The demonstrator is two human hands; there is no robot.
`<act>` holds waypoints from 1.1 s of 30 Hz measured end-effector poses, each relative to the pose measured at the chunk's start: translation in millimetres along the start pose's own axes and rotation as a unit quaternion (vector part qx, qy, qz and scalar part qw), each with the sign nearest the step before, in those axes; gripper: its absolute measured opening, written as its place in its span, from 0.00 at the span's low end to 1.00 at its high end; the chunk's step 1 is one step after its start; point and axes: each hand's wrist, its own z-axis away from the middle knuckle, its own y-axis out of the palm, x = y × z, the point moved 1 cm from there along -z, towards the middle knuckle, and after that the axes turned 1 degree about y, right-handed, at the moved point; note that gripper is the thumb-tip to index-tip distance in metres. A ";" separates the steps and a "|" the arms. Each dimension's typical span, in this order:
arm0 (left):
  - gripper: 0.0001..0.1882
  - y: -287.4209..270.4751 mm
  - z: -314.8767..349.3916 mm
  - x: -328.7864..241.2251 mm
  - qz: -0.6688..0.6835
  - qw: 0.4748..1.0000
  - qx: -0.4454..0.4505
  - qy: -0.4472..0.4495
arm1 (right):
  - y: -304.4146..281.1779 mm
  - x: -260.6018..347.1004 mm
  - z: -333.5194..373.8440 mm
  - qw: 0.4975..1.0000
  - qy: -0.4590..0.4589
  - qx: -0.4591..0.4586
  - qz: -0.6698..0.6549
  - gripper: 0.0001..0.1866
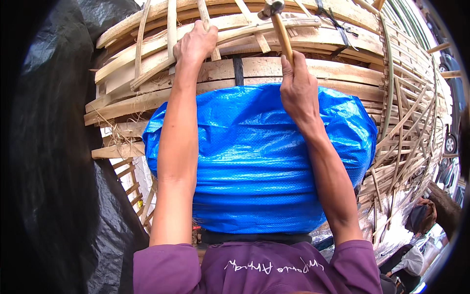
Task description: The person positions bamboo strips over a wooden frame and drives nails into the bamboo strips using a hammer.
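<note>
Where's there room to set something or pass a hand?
Blue sheet between the forearms, planks above, shirt below: bare, but creased, so maybe unsteady. A plank strip between black band and right hand looks bare, though narrow. Crowded: around left hand and hammer, where slats cross the planks.

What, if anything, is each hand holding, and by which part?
Right hand: the hammer, by its wooden handle. Left hand: fingers on a wooden slat; grip unclear.

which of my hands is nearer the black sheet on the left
Left. Your left hand is to the right of the black sheet, on a thin wooden slat; your right hand, holding the hammer, is farther right.
</note>
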 end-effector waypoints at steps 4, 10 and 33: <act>0.30 -7.6 3.7 -5.8 0.006 1.000 0.017 -0.021 | -9.9 15.7 5.3 0.994 0.039 -0.036 -0.096 0.11; 0.30 -2.3 1.3 -3.4 0.009 1.000 0.001 -0.008 | -6.1 4.9 -2.0 0.999 0.015 -0.012 -0.038 0.12; 0.29 -7.9 7.6 -1.3 -0.012 0.999 0.021 -0.030 | -19.0 25.8 -5.2 0.995 0.029 -0.018 -0.096 0.12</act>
